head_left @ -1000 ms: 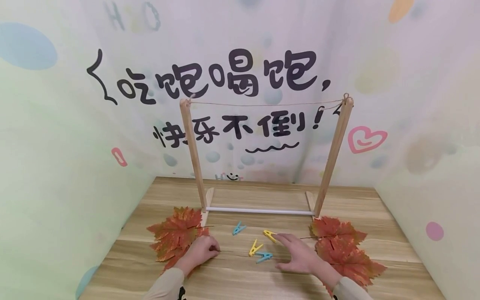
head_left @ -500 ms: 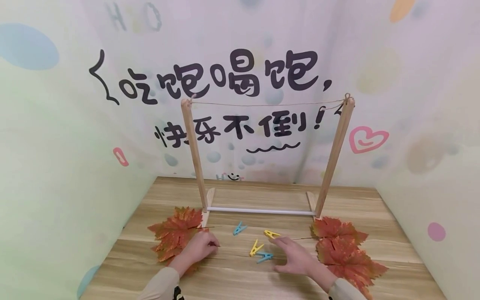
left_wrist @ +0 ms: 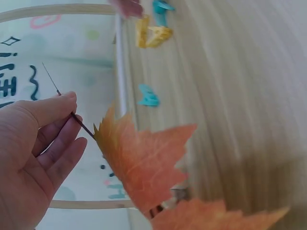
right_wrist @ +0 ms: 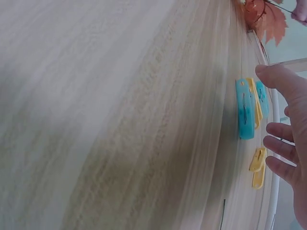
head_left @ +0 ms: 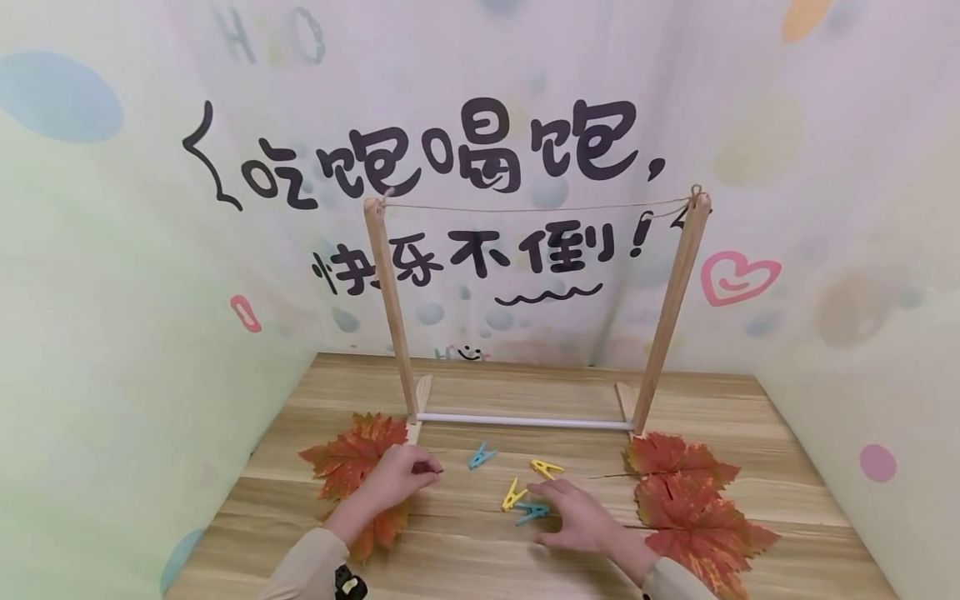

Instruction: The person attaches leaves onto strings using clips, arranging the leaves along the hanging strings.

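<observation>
My left hand (head_left: 397, 483) pinches the thin dark stem (left_wrist: 85, 126) of an orange-red maple leaf (left_wrist: 144, 160) between thumb and fingers. In the left wrist view that leaf stands off the table, tilted. Beneath the hand lies another maple leaf (head_left: 352, 454), partly covered. My right hand (head_left: 581, 518) hovers with spread fingers over the clothespins, holding nothing. Nearest to it are a blue clothespin (head_left: 532, 512), a yellow clothespin (head_left: 513, 494) and a second yellow clothespin (head_left: 546, 469). Another blue clothespin (head_left: 482, 455) lies farther left.
Behind the clothespins stands a wooden frame (head_left: 667, 321) with a string (head_left: 525, 208) tied across its top and a white rod (head_left: 525, 422) near its base. More maple leaves (head_left: 686, 500) lie at the right. A printed backdrop (head_left: 480, 325) encloses the wooden table (head_left: 480, 558).
My left hand has lifted and moved slightly forward, taking a leaf by its stem away from the pile. My right hand has shifted a little to the left.
</observation>
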The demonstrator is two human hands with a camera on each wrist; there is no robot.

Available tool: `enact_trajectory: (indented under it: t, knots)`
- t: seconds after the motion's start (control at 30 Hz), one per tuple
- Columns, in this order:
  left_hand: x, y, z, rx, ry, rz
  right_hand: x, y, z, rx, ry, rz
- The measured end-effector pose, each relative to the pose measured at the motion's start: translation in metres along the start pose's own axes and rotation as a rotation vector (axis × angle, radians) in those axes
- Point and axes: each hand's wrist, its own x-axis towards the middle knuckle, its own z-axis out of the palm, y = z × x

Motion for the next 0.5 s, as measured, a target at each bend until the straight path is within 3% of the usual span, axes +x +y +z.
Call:
enact_trajectory:
  t: [0.2,0.5]
  knots:
    - [0.004,0.012,-0.012,-0.077,0.034,0.009,0.004,-0.001,0.005,0.006,-0.004,-0.02]
    - [0.012,0.023,-0.027,-0.183,0.1,-0.052,0.008,0.002,0.014,0.022,0.035,-0.063]
